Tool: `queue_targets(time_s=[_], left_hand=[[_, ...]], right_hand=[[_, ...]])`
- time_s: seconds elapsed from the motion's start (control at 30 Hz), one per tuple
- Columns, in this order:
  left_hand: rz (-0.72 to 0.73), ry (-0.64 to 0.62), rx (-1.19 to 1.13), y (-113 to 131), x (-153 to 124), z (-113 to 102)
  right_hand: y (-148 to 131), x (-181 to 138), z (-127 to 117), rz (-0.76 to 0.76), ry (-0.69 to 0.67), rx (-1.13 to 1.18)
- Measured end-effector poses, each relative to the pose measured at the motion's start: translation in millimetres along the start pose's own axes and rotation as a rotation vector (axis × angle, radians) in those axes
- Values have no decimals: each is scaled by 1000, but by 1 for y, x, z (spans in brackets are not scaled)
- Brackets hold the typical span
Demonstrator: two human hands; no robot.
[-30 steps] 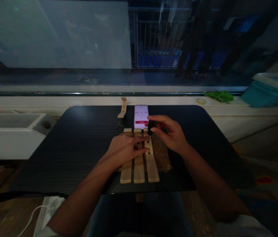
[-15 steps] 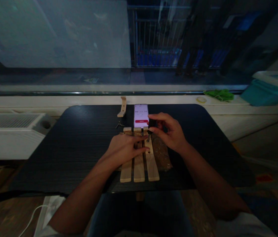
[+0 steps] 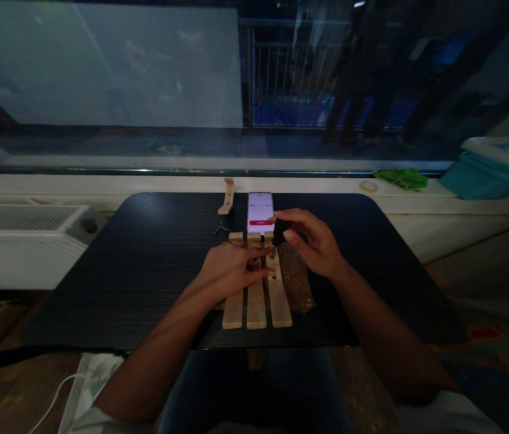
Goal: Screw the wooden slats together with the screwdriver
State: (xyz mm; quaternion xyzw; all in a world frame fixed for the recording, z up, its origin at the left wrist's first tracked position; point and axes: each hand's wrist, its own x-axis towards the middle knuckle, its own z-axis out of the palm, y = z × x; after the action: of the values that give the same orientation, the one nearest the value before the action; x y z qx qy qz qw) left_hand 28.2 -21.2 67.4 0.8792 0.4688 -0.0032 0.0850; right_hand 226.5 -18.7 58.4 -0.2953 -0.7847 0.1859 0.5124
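Wooden slats (image 3: 280, 301), three side by side, lay near the front edge of the worktop (image 3: 159, 283), beneath the left hand (image 3: 227, 268). That hand rested across them, thumb and forefinger apart, both tips on the rightmost slat. The right hand (image 3: 315, 244) was clamped by its fingertips on a black-handled driver (image 3: 280, 231), its metal shaft pointing down at the upper of two holes in the same slat. A brown wrapped item (image 3: 297, 280) lay under the slats. Beyond them sat a lit phone (image 3: 260, 208); left of it, loose screws (image 3: 222, 228) and a bent wooden piece (image 3: 227, 198). Farther out, the windowsill (image 3: 317, 184) carried tape (image 3: 368, 186), a green bundle (image 3: 402, 178) and a teal container (image 3: 491, 175).
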Motion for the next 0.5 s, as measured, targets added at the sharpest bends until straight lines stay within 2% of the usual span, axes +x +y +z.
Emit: queue_targets(time_s=[0.17,0.5], left_hand=[[-11,-18,13,-1,1,3],[-20,2,5,-2,2,4]], right_hand=[[-1,0,-1,11,-28,25],[2,-2,5,50,22,63]])
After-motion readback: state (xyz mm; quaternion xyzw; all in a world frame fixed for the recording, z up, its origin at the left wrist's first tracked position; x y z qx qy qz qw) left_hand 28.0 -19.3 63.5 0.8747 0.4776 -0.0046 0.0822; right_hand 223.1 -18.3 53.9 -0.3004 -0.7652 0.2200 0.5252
